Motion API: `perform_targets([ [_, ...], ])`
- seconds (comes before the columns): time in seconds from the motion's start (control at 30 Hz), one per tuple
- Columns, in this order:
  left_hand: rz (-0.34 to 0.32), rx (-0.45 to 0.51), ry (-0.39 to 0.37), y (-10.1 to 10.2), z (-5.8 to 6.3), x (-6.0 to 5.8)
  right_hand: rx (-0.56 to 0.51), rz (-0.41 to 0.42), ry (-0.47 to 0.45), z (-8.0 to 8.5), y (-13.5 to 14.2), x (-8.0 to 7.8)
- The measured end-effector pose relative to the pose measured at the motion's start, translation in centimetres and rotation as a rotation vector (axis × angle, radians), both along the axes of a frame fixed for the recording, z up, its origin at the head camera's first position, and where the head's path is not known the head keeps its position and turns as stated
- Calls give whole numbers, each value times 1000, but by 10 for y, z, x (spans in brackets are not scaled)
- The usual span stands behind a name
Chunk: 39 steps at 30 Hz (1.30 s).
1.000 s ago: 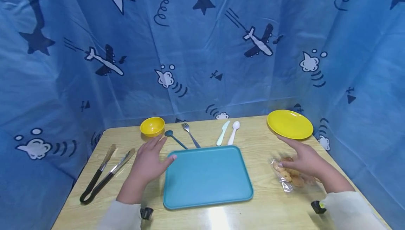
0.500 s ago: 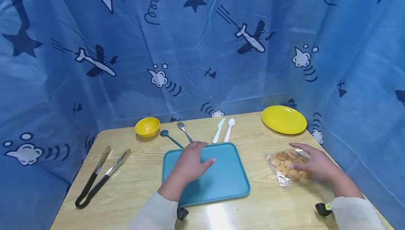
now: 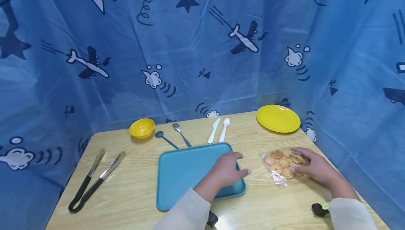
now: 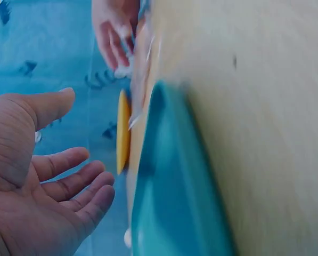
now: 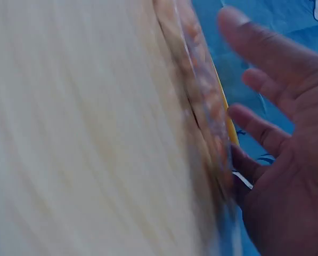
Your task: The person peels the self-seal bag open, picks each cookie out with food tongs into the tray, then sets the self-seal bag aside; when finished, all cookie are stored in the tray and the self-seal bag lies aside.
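Observation:
A clear plastic bag of cookies (image 3: 283,164) lies on the right part of the table. My right hand (image 3: 317,168) is at the bag's right end, its thumb over the near side and its fingers toward the far side. In the right wrist view the thumb and fingers are spread apart close to the bag (image 5: 201,85). My left hand (image 3: 225,169) is over the right side of the teal tray (image 3: 180,177), thumb and fingers apart. The left wrist view shows that palm (image 4: 47,186) holding nothing, above the tray's rim (image 4: 193,160).
Black-handled tongs (image 3: 95,181) lie at the left. Along the back are a yellow bowl (image 3: 142,129), a dark teal spoon (image 3: 167,140), a fork (image 3: 182,135), a pale green knife (image 3: 213,131), a white spoon (image 3: 224,130) and a yellow plate (image 3: 278,118). Blue curtains (image 3: 177,47) surround the table.
My left hand has swept rightward from beside the tray's left edge to its right side. The right hand has shifted off the cookies toward the bag's right end. The view has turned slightly right.

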<state>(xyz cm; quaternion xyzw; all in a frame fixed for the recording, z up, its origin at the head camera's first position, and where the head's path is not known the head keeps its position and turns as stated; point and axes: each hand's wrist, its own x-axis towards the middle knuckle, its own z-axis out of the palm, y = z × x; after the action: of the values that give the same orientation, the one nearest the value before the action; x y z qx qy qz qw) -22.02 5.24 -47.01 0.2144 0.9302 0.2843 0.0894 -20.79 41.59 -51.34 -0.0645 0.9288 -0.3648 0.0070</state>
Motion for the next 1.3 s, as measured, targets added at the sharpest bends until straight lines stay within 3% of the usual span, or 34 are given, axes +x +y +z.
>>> perform_targets([
  [0.27, -79, -50, 7, 45, -9, 10, 62, -2, -17, -11, -5, -4],
  [0.53, -72, -88, -2, 77, -20, 12, 121, -24, 13, -13, -14, -4],
  [0.77, -45, -234, 66, 99, -28, 14, 128, -59, 10, -17, -19, -8],
  [0.97, -8, -258, 133, 109, -33, 14, 132, -86, -21, -22, -20, -9],
  [1.3, -97, -277, 221, 112, -34, 9, 124, -89, -25, -18, -19, -9],
])
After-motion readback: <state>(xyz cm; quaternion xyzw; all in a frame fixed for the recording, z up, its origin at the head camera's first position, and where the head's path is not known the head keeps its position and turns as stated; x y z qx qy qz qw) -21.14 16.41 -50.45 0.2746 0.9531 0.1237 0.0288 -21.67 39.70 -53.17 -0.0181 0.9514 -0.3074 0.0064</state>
